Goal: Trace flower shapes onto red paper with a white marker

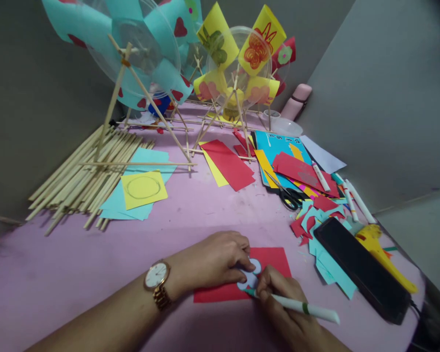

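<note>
My left hand (214, 261), with a gold wristwatch (157, 283) on the wrist, presses its bent fingers down on a small pale paper cut-out (250, 278) that lies on a red sheet of paper (275, 259). My right hand (278, 296) grips a white marker pen (308, 309) with its tip at the lower edge of the cut-out. Both hands are at the near edge of the pink tabletop (190, 210).
A black phone (363, 269) and a yellow glue gun (379, 254) lie at the right, with paper scraps, markers (354, 195) and scissors (288, 193). Wooden sticks (80, 176) are piled at the left. Two paper-and-stick wheels (238, 63) stand at the back.
</note>
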A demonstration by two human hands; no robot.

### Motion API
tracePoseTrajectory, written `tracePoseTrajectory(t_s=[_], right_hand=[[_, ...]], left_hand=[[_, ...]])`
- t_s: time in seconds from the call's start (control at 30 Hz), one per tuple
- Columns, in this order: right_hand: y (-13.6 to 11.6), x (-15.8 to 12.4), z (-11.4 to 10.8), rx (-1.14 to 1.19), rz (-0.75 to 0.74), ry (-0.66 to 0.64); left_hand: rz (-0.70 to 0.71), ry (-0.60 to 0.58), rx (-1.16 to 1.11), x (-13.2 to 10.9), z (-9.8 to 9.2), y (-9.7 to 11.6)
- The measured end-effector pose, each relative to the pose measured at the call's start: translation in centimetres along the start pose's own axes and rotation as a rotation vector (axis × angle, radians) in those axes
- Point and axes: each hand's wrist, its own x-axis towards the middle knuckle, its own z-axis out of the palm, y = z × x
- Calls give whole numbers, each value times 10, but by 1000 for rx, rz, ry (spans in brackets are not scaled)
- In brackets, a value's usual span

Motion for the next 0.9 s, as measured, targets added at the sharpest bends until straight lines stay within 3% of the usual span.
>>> tracePoseTrajectory(t_s=[0.33,0.9], right_hand=[[12,-1,3,42,-14,64],[5,3,5,20,47,161]], left_hand=[[-7,-2,-5,0,1,1],[-24,7,-7,0,1,2]])
